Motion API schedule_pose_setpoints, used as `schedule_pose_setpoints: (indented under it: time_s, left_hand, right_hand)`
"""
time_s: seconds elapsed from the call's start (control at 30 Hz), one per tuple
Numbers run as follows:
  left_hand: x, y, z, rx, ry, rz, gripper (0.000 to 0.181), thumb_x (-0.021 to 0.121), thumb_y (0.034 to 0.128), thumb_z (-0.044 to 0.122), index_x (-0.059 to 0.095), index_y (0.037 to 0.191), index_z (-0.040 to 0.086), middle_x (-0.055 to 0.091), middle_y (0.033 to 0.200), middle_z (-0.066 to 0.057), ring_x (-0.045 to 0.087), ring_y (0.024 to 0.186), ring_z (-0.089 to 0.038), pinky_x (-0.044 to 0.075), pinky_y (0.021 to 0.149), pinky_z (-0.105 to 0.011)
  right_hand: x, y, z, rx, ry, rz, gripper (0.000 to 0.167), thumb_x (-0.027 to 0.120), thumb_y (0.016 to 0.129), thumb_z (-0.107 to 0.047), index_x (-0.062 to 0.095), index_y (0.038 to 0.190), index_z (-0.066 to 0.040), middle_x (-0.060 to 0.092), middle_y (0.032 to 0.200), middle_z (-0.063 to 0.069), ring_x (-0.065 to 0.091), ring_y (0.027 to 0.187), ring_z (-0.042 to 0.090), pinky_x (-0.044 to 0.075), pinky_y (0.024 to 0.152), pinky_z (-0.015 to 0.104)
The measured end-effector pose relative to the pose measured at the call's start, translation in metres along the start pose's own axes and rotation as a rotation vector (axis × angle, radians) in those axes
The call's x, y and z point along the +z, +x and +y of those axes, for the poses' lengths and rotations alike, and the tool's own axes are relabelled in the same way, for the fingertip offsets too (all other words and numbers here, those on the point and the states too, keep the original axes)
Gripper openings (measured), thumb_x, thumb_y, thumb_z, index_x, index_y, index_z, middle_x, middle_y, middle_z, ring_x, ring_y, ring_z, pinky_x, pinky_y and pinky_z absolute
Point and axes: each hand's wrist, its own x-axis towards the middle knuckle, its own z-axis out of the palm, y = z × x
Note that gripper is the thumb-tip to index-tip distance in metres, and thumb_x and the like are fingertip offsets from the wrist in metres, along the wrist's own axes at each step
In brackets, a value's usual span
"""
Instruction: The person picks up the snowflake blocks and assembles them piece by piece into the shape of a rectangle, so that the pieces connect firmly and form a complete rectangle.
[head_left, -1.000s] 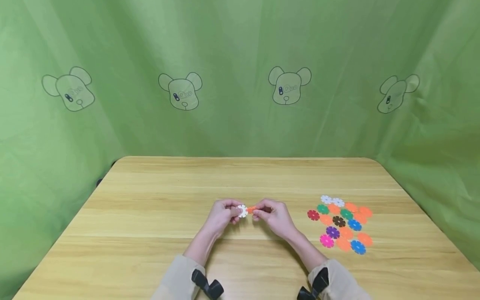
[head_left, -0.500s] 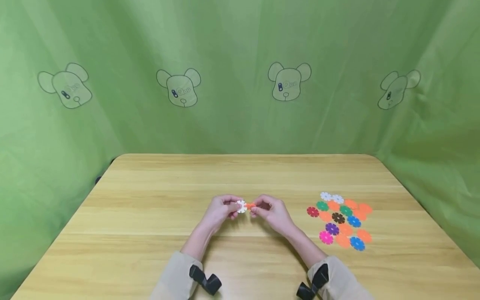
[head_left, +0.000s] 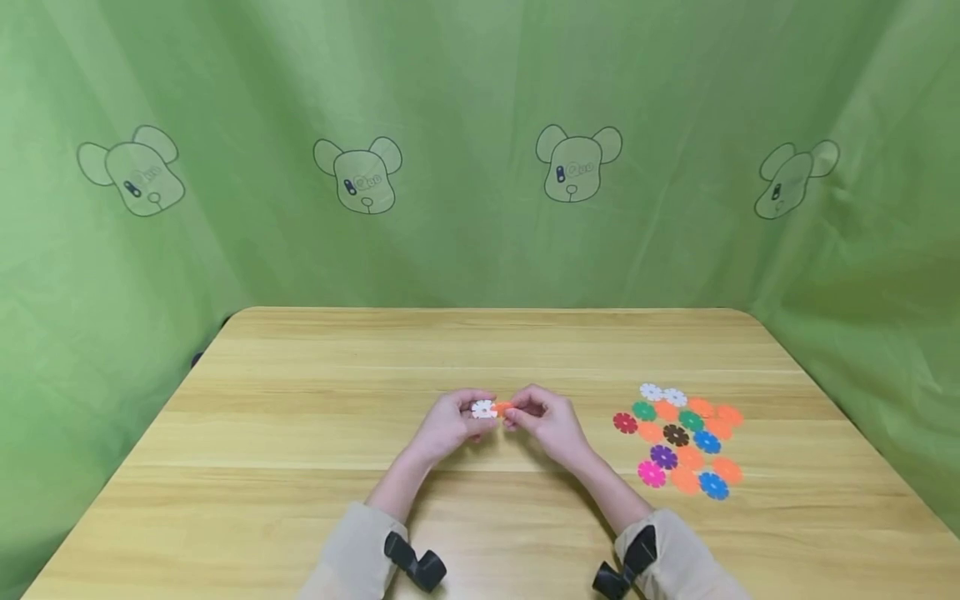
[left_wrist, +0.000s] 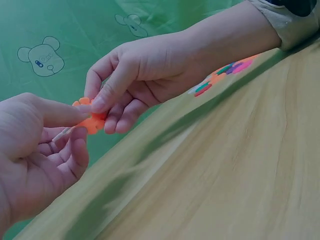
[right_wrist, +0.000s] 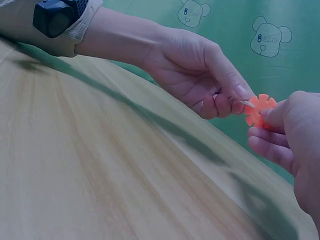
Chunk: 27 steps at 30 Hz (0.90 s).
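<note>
In the head view my left hand (head_left: pixel 444 427) holds a white notched plastic disc (head_left: pixel 483 409) between thumb and fingers. Facing it, my right hand (head_left: pixel 553 425) pinches an orange notched disc (head_left: pixel 502 407). The two discs meet edge to edge above the table. From the right wrist the orange disc (right_wrist: pixel 258 111) shows its toothed rim under the right thumb. The white disc (left_wrist: pixel 61 134) appears only as a thin edge in the left wrist view, so it stands at an angle to the orange one. How deep the slots join cannot be seen.
To the right on the wooden table (head_left: pixel 300 467) lies a loose group of similar discs: several orange, a brown one (head_left: pixel 676 435), a pink one (head_left: pixel 652 474), a red one (head_left: pixel 625 423), plus blue, green, purple and white. A green curtain (head_left: pixel 465 250) surrounds the table.
My left thumb has shifted off the white disc's face to its lower edge, baring more of it. Both hands stay close together on the same discs. The loose discs lie as before.
</note>
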Motion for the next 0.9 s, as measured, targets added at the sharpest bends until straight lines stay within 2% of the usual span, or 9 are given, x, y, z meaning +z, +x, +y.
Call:
schedule_pose_setpoints:
  time_s: [0.1,0.17,0.33,0.47,0.53,0.67,0.9]
  left_hand:
    - [0.0,0.0,-0.001,0.0,0.032,0.008,0.043,0.069,0.0781,-0.001,0.054,0.116,-0.013,0.062,0.084,-0.011,0.054,0.063,-0.015,0.045,0.054,-0.021]
    - [0.0,0.0,-0.002,0.002,0.061,0.011,0.041,0.07,0.0779,0.0,0.056,0.115,-0.011,0.062,0.083,-0.01,0.054,0.063,-0.015,0.044,0.054,-0.022]
    - [0.0,-0.001,-0.002,0.015,0.127,0.011,0.038,0.071,0.078,0.005,0.059,0.112,-0.008,0.062,0.08,-0.007,0.054,0.062,-0.014,0.045,0.053,-0.023]
    - [-0.001,-0.002,0.0,0.014,0.141,0.013,0.038,0.071,0.0795,0.007,0.059,0.113,-0.007,0.063,0.078,-0.007,0.055,0.06,-0.016,0.046,0.053,-0.025]
    - [-0.001,-0.002,0.002,0.007,0.144,0.018,0.039,0.071,0.0796,0.007,0.059,0.115,-0.006,0.064,0.077,-0.007,0.055,0.059,-0.015,0.047,0.053,-0.026]
    - [-0.003,-0.001,0.003,-0.009,0.141,0.039,0.04,0.071,0.0789,0.007,0.06,0.116,-0.005,0.065,0.078,-0.007,0.056,0.057,-0.012,0.048,0.053,-0.025]
    - [-0.005,-0.003,0.005,-0.012,0.094,0.036,0.041,0.07,0.0793,0.002,0.058,0.116,-0.009,0.065,0.081,-0.01,0.057,0.057,-0.012,0.051,0.055,-0.028]
  right_hand:
    - [0.001,-0.002,-0.008,-0.033,-0.024,-0.019,0.008,0.061,0.082,0.011,0.06,0.089,0.013,0.062,0.084,0.025,0.064,0.072,0.033,0.054,0.069,0.04]
    - [0.001,-0.004,-0.012,-0.055,-0.041,-0.029,0.007,0.06,0.082,0.011,0.06,0.089,0.014,0.063,0.083,0.025,0.064,0.071,0.031,0.054,0.069,0.039]
    - [-0.001,-0.001,0.001,-0.035,-0.051,-0.041,0.009,0.063,0.082,0.005,0.063,0.09,0.009,0.065,0.084,0.019,0.064,0.072,0.025,0.054,0.069,0.036]
    - [-0.009,0.002,0.012,0.005,-0.093,-0.078,0.018,0.066,0.084,-0.006,0.063,0.098,0.004,0.066,0.09,0.014,0.064,0.079,0.024,0.053,0.074,0.032]
    - [-0.017,0.002,0.014,0.019,-0.128,-0.091,0.024,0.066,0.084,-0.01,0.062,0.104,0.003,0.066,0.094,0.012,0.063,0.084,0.023,0.051,0.077,0.03]
    - [-0.038,-0.002,0.017,0.043,-0.189,-0.065,0.031,0.066,0.085,-0.011,0.06,0.111,0.004,0.065,0.099,0.012,0.06,0.089,0.022,0.049,0.079,0.027]
    - [-0.091,-0.017,0.024,0.085,-0.294,0.009,0.038,0.065,0.087,-0.018,0.057,0.116,0.004,0.064,0.101,0.013,0.059,0.092,0.023,0.047,0.079,0.024]
